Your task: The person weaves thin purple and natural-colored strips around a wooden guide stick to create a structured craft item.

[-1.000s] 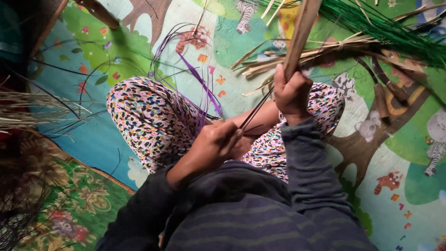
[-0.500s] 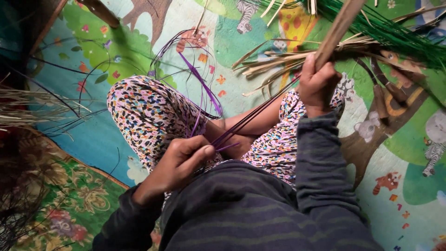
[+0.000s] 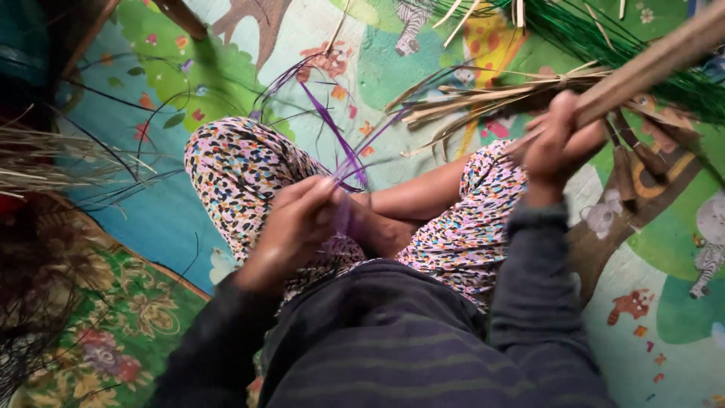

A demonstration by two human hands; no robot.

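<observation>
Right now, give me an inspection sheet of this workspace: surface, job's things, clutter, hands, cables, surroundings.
Surface: colourful play mat with animal and tree pictures; the person sits cross-legged on it.
Job's things: purple strips run from the left hand up across the mat; a flat tan stick slants to the upper right.
Clutter: a tied bundle of dry tan strips and green strands on the mat behind the stick.
Hands: left hand closed on the purple strips over the lap; right hand gripped round the tan stick.
Cables: nothing seen.
Surroundings: pale straw-like fibres at the left edge; a green floral mat at lower left.
</observation>
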